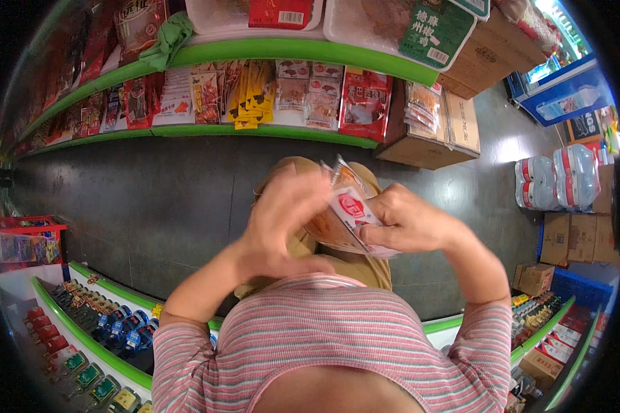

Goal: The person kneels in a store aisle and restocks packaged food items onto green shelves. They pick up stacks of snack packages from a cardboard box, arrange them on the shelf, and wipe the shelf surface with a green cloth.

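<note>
My right hand (405,219) grips the edge of some flat plastic food packets (336,227) with white and red printed tops, over my lap. Brown-orange food shows through their clear parts. My left hand (289,222) is blurred, fingers and thumb spread apart, just left of the packets; whether it touches them cannot be told. Similar clear packets (323,95) stand on the lower shelf ahead, between yellow packets (252,95) and a red bag (365,103).
Green-edged shelves (299,51) run across ahead, with a green cloth (169,41) over the upper edge. Cardboard boxes (429,147) stand at their right end. Bottled water packs (576,175) are at far right, a red basket (26,240) at far left. More stocked shelves (103,351) lie behind me.
</note>
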The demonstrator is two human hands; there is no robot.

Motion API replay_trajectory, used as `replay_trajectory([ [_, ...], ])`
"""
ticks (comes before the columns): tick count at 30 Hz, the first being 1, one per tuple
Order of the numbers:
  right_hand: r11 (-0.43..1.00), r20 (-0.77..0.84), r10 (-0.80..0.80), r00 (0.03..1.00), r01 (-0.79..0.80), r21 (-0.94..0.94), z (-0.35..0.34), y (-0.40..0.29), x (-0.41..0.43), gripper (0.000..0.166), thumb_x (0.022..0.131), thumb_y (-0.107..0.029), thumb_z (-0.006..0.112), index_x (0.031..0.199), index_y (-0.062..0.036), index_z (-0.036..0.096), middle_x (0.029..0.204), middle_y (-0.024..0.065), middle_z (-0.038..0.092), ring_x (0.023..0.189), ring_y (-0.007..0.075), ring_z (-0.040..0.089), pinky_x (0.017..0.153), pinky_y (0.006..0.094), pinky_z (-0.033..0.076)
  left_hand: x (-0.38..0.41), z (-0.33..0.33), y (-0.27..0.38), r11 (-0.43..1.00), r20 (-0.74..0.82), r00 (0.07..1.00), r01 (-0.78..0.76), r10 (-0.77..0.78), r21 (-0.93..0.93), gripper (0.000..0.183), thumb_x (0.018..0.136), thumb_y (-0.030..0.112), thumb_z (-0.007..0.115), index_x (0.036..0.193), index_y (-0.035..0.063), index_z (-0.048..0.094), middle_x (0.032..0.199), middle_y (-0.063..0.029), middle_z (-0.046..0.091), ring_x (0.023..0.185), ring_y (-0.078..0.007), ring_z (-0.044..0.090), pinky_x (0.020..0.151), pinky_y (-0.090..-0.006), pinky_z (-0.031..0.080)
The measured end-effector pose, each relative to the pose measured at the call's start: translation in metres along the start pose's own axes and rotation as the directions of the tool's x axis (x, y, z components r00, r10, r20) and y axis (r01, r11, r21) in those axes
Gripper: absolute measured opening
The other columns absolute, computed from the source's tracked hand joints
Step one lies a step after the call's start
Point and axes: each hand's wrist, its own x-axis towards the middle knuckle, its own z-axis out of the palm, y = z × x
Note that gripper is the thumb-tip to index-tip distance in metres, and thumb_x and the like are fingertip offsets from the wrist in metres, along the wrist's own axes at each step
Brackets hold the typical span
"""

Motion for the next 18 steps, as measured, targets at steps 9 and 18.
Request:
replay_trajectory([
  [9, 0.918, 0.414, 0.153, 0.897, -0.284, 0.276, -0.064, 0.016, 0.040, 0.026, 0.071, -0.018, 0.065, 0.086, 0.0025, 0.063, 0.074, 0.0053, 0.066, 0.063, 0.0105, 0.059, 0.058, 0.0250, 0.048, 0.015, 0.017, -0.056, 0.316, 0.714, 0.695, 0.700, -0.090, -0.641, 0.098, 0.062, 0.029, 0.079, 0.136, -0.0016, 0.022, 0.129, -0.0123, 0.041, 0.121, -0.0220, 0.040, 0.101, -0.0339, 0.033],
  [18, 0.797, 0.442, 0.195, 0.876, -0.404, 0.448, -0.051, 0.049, 0.054, 0.031, 0.066, -0.014, 0.069, 0.090, 0.0038, 0.062, 0.081, 0.0087, 0.066, 0.068, 0.0140, 0.063, 0.062, 0.0259, 0.051, -0.027, 0.041, -0.056, -0.127, 0.736, 0.616, 0.736, -0.281, -0.665, 0.089, 0.063, 0.021, 0.072, 0.134, -0.0042, 0.026, 0.126, -0.0175, 0.046, 0.116, -0.0261, 0.047, 0.099, -0.0359, 0.037],
])
